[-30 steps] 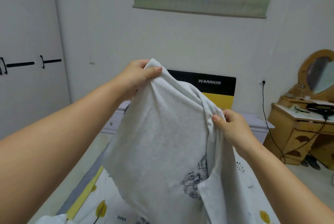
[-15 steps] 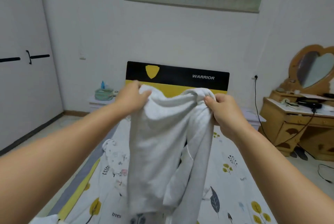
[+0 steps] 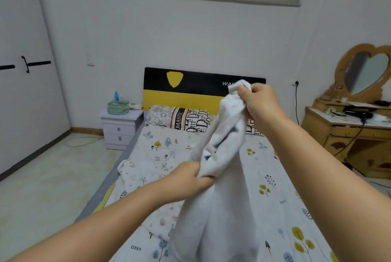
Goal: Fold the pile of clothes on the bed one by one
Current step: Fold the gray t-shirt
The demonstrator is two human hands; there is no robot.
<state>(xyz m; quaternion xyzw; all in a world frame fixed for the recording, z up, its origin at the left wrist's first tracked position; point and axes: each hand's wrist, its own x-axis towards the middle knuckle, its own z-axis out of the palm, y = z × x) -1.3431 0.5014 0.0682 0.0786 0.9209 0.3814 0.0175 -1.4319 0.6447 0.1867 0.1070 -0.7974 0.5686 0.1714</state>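
The right hand is up high, in front of the black and yellow headboard. Its fingers are curled and pinch one end of a soft grey top, so the cloth can hang down long. The left hand is lower, over the bed. Its fingers are curled too and grip a bunch of the same top near the middle. It looks like this hand is feeling for an edge or a sleeve, because the top is all twisted and has to be pulled flat before it can be folded.

The grey top hangs in the air between the 2 hands, and its bottom part drops out of view at the lower edge. I cannot tell if it touches the sheet.

Another small piece of clothing with a pattern lies crumpled at the left side of the bed. It is not folded, so there is more to do after this one.

A pillow sits by the headboard, and a little white bedside table stands beside the bed
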